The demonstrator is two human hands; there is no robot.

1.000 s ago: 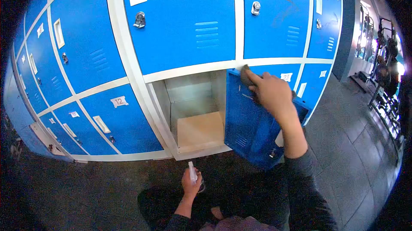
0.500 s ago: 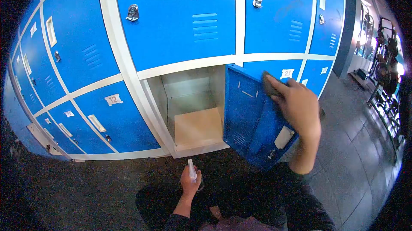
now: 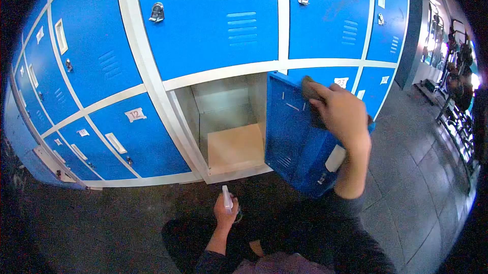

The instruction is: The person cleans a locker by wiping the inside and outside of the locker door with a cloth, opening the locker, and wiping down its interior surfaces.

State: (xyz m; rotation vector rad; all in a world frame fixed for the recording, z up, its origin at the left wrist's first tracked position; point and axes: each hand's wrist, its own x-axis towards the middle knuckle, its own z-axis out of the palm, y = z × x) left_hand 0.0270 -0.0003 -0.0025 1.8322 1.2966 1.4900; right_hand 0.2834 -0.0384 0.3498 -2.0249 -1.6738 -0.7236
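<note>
Your right hand (image 3: 345,113) grasps a dark, soft-looking pad (image 3: 307,91), probably a cloth or sponge, at the upper edge of the open blue metal locker door (image 3: 287,139). Your left hand (image 3: 222,215) grips a white plastic spray-bottle top (image 3: 227,200), low down. Uneven pressure could swing the door; a loose pinch could drop the pad.

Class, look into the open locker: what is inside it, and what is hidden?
Inside the open locker, pale walls and a flat tan bottom show, with no loose items visible. Its ceiling is hidden behind the white rail above the opening.
</note>
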